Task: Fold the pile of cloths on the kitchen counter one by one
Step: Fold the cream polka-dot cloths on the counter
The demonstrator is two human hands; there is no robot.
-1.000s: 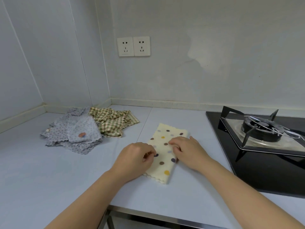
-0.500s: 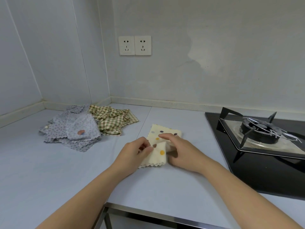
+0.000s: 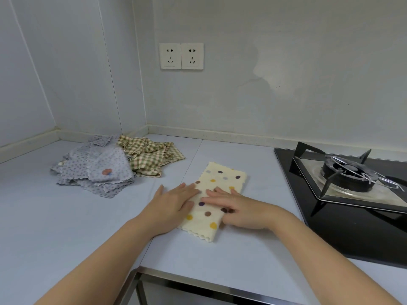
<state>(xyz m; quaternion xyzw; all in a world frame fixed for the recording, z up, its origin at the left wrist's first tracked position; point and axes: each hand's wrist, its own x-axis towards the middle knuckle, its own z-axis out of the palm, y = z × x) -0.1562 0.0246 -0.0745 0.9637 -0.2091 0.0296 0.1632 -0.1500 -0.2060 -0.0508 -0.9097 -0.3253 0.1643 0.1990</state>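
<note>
- Two hands are now laid flat on the cream polka-dotted cloth (image 3: 222,179) with its scalloped edges. The left hand (image 3: 174,203) is pressed on its left border and the right hand (image 3: 240,208) across its middle and right border. The fingers of both are straight and nothing is gripped.
- Half a second ago the same cloth was pinched by curled fingers and drawn up shorter. It is now stretched out as a long narrow strip.
- The strip is spread flat on the pale grey bench (image 3: 66,227), straight in front of the person.
- From this change a fold is judged to be in the middle of being smoothed down. One more fold across the strip is probably needed before this cloth can be counted as done.
- The rest of the pile is left crumpled in the far left corner and is touched by neither hand. In it, grey flowered cloths (image 3: 97,170) are bunched against a green-and-cream checked cloth (image 3: 149,157). Most of the task is therefore judged to be ahead.
- A black glass gas hob (image 3: 352,227) is set into the bench on the right, near the strip but apart from it. A white double wall socket (image 3: 181,56) is mounted on the wall behind.
- The hob is judged the only hindrance, so the folded cloth is best put down away from it.
</note>
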